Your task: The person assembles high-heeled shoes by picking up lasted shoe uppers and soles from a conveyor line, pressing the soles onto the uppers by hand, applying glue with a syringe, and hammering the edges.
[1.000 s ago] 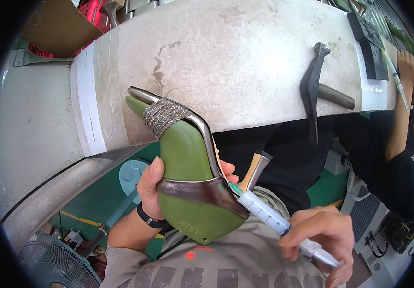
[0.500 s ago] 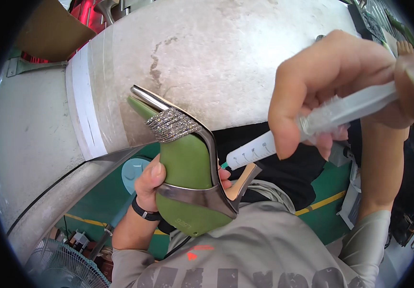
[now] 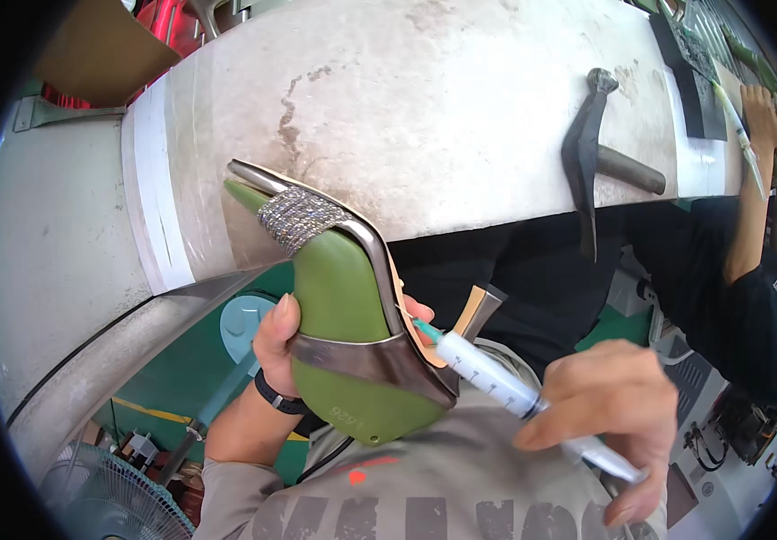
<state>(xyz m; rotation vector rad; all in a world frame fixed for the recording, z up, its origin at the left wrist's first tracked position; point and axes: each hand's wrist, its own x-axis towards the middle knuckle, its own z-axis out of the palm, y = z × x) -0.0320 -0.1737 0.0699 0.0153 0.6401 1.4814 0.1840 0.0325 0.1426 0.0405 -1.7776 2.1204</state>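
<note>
A high-heeled sandal with a glittery front strap (image 3: 303, 219) and a dark metallic heel strap (image 3: 357, 358) is fitted on a green shoe last (image 3: 339, 283). My left hand (image 3: 276, 346) grips it, thumb on the near side and fingertips showing behind the sole. The toe points up and left, and the heel (image 3: 480, 309) sticks out to the right. My right hand (image 3: 604, 405) is closed around a white syringe (image 3: 487, 371), its fingers on the barrel and plunger end. The syringe's green tip (image 3: 426, 330) points at the sole edge, close to my left fingertips; contact is unclear.
A pale, stained workbench (image 3: 460, 117) lies ahead. On its right side rests a hammer (image 3: 600, 135), its dark head overhanging the near edge. Another person's arm (image 3: 753, 216) is at the far right, near a second syringe (image 3: 741, 135). A fan (image 3: 114, 495) stands at lower left.
My right hand has swung down and right with the syringe, which now slants up to the left. The sandal has shifted slightly left and tilted. The hammer has come into view.
</note>
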